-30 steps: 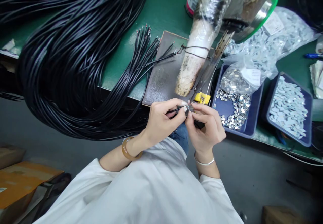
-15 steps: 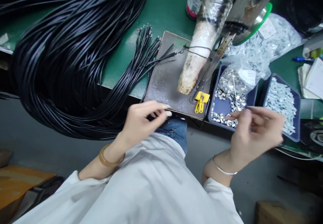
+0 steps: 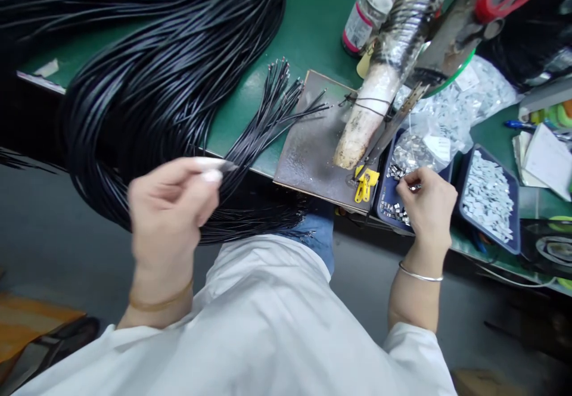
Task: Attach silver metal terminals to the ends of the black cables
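Observation:
My left hand (image 3: 172, 205) is raised in front of the black cables (image 3: 179, 86), thumb and forefinger pinched. A blurred greyish tip sticks out past the fingertips; what it is I cannot make out. Over the blue tray of small metal clips (image 3: 393, 211), my right hand (image 3: 426, 202) reaches down with its thumb and forefinger closed among the clips. Shiny metal shows at those fingertips. Stripped cable ends (image 3: 286, 80) fan out towards a brown board (image 3: 308, 146), on which yellow thread snips (image 3: 366, 184) lie.
A taped white duct nozzle (image 3: 361, 122) hangs over the board. To the right stands a second blue tray with pale small pieces (image 3: 489, 199), behind it a bag of similar pieces (image 3: 482, 92). A jar (image 3: 360, 24) and papers (image 3: 547, 158) are on the green table.
My left hand has moved left, away from the board's front edge. My right hand has gone from in front of the tray down into the clips. The view has shifted slightly.

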The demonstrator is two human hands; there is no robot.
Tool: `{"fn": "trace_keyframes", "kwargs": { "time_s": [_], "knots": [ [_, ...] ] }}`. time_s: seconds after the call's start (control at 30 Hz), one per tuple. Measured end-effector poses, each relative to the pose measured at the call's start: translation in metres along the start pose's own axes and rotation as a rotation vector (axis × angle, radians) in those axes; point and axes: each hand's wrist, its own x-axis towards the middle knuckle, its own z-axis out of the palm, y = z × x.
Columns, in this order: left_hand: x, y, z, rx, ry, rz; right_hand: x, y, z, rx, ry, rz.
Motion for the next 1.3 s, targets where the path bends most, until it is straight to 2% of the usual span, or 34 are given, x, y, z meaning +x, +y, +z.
{"fn": "trace_keyframes", "kwargs": {
  "time_s": [0.03,0.07,0.1,0.17,0.27,0.33,0.43,0.57,0.63,0.73,0.8,1.0,1.17,1.3],
  "knots": [
    [0.003,0.009,-0.005,-0.14,0.012,0.039,-0.001,-0.001,0.001,-0.007,0.006,-0.016],
    [0.006,0.016,-0.008,-0.245,-0.028,0.059,-0.002,-0.001,0.002,0.006,0.015,-0.031],
    [0.007,0.022,-0.009,-0.315,-0.12,0.052,-0.003,-0.002,0.003,0.037,0.035,-0.037],
    [0.008,0.027,0.0,-0.397,-0.392,-0.071,-0.007,-0.006,0.002,0.128,0.125,-0.033],
    [0.001,0.019,0.037,-0.419,-0.796,-0.403,-0.016,-0.02,-0.008,0.268,0.323,-0.01],
    [-0.006,0.007,0.067,-0.386,-0.896,-0.547,-0.026,-0.034,-0.017,0.365,0.425,0.019],
    [-0.014,-0.011,0.102,-0.433,-0.851,-0.592,-0.044,-0.056,-0.025,0.623,0.418,0.082],
    [-0.02,-0.025,0.119,-0.416,-0.782,-0.555,-0.061,-0.076,-0.017,1.006,0.262,0.03],
    [-0.022,-0.026,0.121,-0.384,-0.76,-0.506,-0.065,-0.083,-0.008,1.058,0.25,0.008],
    [-0.025,-0.027,0.123,-0.344,-0.696,-0.417,-0.067,-0.094,0.002,1.039,0.352,-0.011],
    [-0.026,-0.029,0.125,-0.344,-0.648,-0.376,-0.066,-0.099,0.006,1.031,0.369,-0.033],
    [-0.028,-0.035,0.126,-0.358,-0.591,-0.352,-0.066,-0.1,0.01,1.067,0.169,-0.05],
    [-0.031,-0.038,0.125,-0.232,-0.556,-0.231,-0.068,-0.099,0.013,1.077,0.142,-0.018],
    [-0.031,-0.036,0.122,-0.098,-0.579,-0.11,-0.067,-0.098,0.013,1.093,0.111,-0.024]
  ]
}}
